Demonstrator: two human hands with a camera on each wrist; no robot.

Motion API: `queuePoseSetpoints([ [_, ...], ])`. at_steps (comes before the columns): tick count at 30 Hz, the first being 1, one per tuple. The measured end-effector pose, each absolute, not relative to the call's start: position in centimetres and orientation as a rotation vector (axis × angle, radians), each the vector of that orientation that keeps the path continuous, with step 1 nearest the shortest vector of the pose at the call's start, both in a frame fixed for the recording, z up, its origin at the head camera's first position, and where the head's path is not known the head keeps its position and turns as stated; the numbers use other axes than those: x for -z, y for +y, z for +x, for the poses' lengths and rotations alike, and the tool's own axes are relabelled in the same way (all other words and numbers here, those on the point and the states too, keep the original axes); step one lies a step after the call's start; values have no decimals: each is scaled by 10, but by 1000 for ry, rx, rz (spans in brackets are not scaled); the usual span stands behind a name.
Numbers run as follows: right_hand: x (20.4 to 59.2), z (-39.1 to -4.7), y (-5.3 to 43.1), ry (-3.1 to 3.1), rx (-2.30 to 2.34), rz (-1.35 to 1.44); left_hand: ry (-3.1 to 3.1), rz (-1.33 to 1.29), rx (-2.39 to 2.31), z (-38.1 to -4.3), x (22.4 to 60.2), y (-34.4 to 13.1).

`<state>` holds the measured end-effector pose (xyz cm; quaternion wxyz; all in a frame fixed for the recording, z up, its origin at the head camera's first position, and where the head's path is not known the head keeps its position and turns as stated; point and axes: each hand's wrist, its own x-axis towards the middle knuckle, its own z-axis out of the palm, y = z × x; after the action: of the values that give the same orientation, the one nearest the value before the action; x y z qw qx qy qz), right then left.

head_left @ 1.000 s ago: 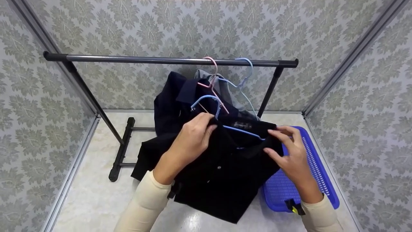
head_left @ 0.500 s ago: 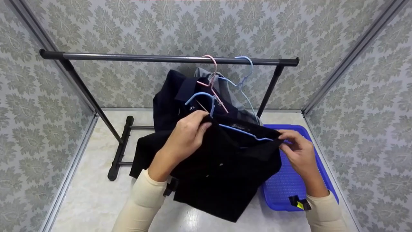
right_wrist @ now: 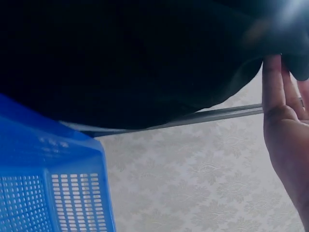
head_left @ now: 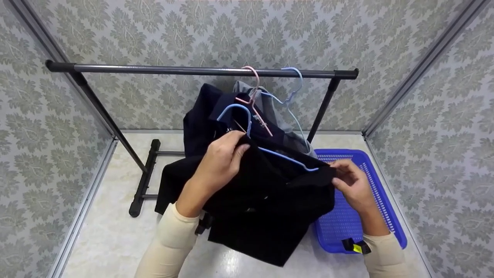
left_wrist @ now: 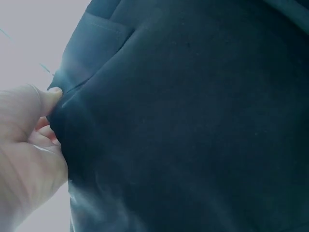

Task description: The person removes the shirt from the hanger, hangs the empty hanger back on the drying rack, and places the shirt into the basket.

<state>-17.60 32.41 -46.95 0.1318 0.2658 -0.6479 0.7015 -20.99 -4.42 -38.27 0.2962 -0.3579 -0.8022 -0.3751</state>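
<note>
Your left hand and right hand pinch the black shirt; a hard tug could unseat its hanger.

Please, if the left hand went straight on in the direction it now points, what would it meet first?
Beyond the black shirt that it pinches, the left hand would probably first meet the blue hanger's hook, just past its fingers. The pink hanger seems farther back, though depth is unclear.

The collared black cloth shirt has a thin, curved light-blue hanger. The rectangular plastic basket is deep blue. Pale-grey wallpaper repeats grey-green leafy motifs.
</note>
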Motion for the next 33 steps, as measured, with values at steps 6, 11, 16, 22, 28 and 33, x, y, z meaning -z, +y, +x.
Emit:
queuePoseSetpoints([
  [6, 474, -173, 320, -1837, -2010, 715, -2117, -939, 1023, -209, 381, -45],
  [11, 479, -173, 315, -1810, -1979, 623, -2109, -929, 1041, -208, 381, -46],
  [16, 485, -174, 310, -1763, -1995, 610, -2101, -905, 1047, -208, 381, -47],
  [22, 489, -171, 309, -1802, -1987, 595, -2092, -932, 1044, -210, 381, -56],
  [28, 491, -173, 311, -1825, -1987, 648, -2102, -930, 1057, -211, 381, -60],
  [33, 492, -174, 312, -1791, -2092, 716, -2098, -941, 1082, -212, 379, -61],
])
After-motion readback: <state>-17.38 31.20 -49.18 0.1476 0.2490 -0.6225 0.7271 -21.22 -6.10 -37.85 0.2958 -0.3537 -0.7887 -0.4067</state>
